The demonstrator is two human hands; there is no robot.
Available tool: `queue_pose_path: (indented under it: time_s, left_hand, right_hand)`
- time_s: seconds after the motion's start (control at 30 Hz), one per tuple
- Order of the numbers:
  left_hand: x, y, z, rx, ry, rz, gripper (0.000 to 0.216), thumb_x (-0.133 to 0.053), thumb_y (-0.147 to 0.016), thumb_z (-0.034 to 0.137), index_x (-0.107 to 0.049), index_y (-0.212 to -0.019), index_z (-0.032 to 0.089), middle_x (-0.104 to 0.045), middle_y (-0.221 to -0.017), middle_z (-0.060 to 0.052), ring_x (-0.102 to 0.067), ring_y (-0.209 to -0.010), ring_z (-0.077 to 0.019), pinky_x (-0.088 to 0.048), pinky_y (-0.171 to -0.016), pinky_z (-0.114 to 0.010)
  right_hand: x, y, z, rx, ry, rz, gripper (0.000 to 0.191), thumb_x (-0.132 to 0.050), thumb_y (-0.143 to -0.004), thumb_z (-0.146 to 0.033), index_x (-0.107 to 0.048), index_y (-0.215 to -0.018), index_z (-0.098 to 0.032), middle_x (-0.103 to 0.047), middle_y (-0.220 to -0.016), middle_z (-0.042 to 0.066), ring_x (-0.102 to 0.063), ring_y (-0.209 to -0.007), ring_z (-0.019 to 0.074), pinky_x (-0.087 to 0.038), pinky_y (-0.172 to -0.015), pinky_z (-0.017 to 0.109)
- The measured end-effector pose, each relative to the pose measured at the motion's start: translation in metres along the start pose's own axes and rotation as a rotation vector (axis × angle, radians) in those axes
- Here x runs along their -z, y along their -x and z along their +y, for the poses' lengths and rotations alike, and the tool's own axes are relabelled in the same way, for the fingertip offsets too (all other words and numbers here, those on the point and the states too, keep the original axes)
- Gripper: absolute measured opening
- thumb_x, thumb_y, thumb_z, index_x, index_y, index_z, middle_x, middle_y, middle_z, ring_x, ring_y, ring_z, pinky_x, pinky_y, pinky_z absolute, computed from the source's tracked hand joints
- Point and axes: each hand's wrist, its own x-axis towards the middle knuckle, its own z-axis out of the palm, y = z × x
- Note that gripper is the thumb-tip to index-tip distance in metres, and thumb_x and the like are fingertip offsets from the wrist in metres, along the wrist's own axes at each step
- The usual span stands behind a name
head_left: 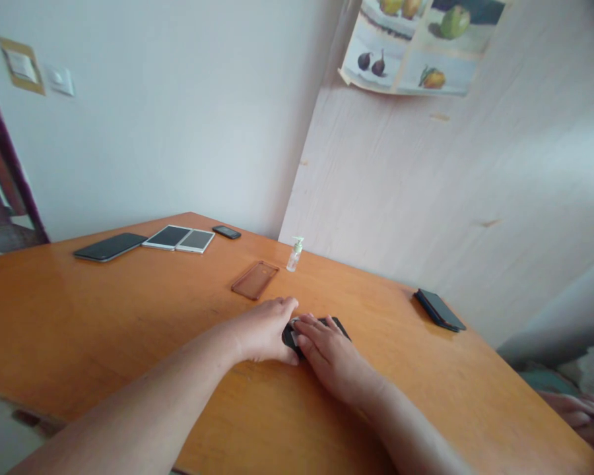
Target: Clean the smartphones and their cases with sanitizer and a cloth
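Note:
A dark phone (342,327) lies flat on the wooden table, partly covered by my hands. My left hand (267,330) grips its left end, thumb on the near side and fingers on the far side. Across its top lies my right hand (329,353), fingers stretched out and flat. A small whitish patch shows by the right fingertips; whether it is a wipe or a reflection I cannot tell. Beyond my hands rests a reddish-brown phone case (256,280), with a small clear pump bottle (294,256) standing upright to its right.
At the table's (178,297) far left lie a black tablet (111,247), two white-framed devices (167,237) side by side and a small black phone (226,231). A phone in a dark case (439,310) is near the right edge. Another person's hand (579,412) shows at far right.

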Motion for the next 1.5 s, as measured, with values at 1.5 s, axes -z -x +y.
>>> queue_pose_path:
  time_s: [1.5]
  left_hand:
    - [0.011, 0.005, 0.005, -0.08, -0.146, -0.051, 0.052, -0.075, -0.059, 0.051, -0.058, -0.1, 0.024, -0.058, -0.105, -0.005, -0.058, -0.098, -0.026, -0.047, -0.078, -0.032]
  right_hand:
    - [0.018, 0.027, 0.033, -0.267, 0.194, -0.031, 0.046, -0.03, -0.1, -0.03, -0.053, -0.136, -0.015, -0.053, -0.141, 0.014, -0.043, -0.136, 0.0255, -0.021, -0.115, 0.055]
